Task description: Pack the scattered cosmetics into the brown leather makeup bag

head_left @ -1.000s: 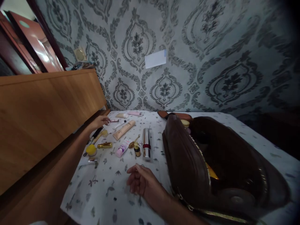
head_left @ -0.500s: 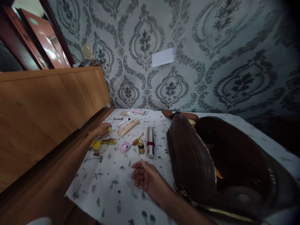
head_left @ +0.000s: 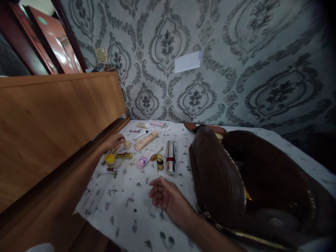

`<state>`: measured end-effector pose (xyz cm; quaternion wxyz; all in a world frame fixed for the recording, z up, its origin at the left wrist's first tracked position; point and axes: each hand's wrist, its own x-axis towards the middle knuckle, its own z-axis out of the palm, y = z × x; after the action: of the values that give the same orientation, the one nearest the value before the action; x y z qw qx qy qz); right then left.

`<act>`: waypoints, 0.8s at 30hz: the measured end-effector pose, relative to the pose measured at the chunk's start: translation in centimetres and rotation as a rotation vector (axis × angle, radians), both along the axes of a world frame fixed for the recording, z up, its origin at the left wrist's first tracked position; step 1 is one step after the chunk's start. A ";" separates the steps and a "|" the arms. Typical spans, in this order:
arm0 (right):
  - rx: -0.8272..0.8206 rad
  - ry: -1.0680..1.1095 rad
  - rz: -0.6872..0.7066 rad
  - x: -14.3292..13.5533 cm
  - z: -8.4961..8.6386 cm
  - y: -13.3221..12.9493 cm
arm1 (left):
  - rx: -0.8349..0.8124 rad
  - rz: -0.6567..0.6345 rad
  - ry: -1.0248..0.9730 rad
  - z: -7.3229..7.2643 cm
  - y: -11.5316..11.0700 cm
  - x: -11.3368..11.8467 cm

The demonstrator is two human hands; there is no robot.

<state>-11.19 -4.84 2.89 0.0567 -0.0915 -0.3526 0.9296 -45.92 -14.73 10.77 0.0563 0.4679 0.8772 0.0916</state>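
Note:
My left hand point(head_left: 116, 140) is at the far left of the patterned cloth, fingers loosely bent and apart, holding nothing I can see. Just right of its fingertips stands a small cream-coloured jar point(head_left: 127, 144). Closer to me lie a gold tube point(head_left: 124, 155) and a yellow-lidded jar point(head_left: 110, 159). My right hand point(head_left: 163, 196) hovers palm-inward over the near cloth, its fingers half curled with nothing in them. Beyond it are a small dark bottle with a gold cap point(head_left: 160, 162), a silver cylinder with a red band point(head_left: 170, 157) and a pink-and-white tube point(head_left: 144, 160).
A large brown handbag point(head_left: 210, 168), unzipped, takes up the right side. A beige tube point(head_left: 146, 140), a white pen-like tube point(head_left: 140, 135) and a pink tube point(head_left: 159, 124) lie farther back. A wooden panel point(head_left: 63, 112) borders the left; a papered wall point(head_left: 168, 42) stands behind.
My left hand has drawn slightly away from the small cream jar, which now stands free on the cloth. My right hand barely moves. The view has shifted slightly.

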 end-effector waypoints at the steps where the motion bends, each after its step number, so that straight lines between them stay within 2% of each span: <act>1: 0.001 -0.001 0.001 0.0 0.0 0.0 | -0.003 -0.014 -0.023 0.4 -0.7 0.2; 3: 0.002 0.005 0.006 0.0 -0.1 0.0 | -0.030 -0.043 -0.085 1.0 -2.5 0.9; 6: 0.003 0.007 0.016 0.0 -0.2 0.1 | -0.093 -0.062 -0.172 1.1 -5.3 2.4; 11: 0.016 0.005 0.013 0.0 -0.1 0.1 | -0.141 0.064 -0.104 0.3 -8.1 4.7; 15: 0.020 0.013 0.007 0.1 -0.1 0.0 | -0.123 0.091 -0.058 0.2 -8.4 5.3; 18: 0.012 -0.003 0.009 0.0 0.0 0.0 | 0.000 0.086 -0.095 0.6 -8.1 5.8; 20: 0.018 -0.009 0.005 0.0 0.0 -0.1 | 0.132 0.053 -0.208 0.9 -7.7 6.8; 24: 0.057 -0.009 -0.024 0.1 0.2 -0.2 | 0.325 -0.091 -0.612 0.9 -6.1 10.7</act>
<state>-11.06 -5.00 3.12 0.0687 -0.0984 -0.3782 0.9179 -35.24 -20.78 11.72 0.2457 0.4601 0.7719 0.3635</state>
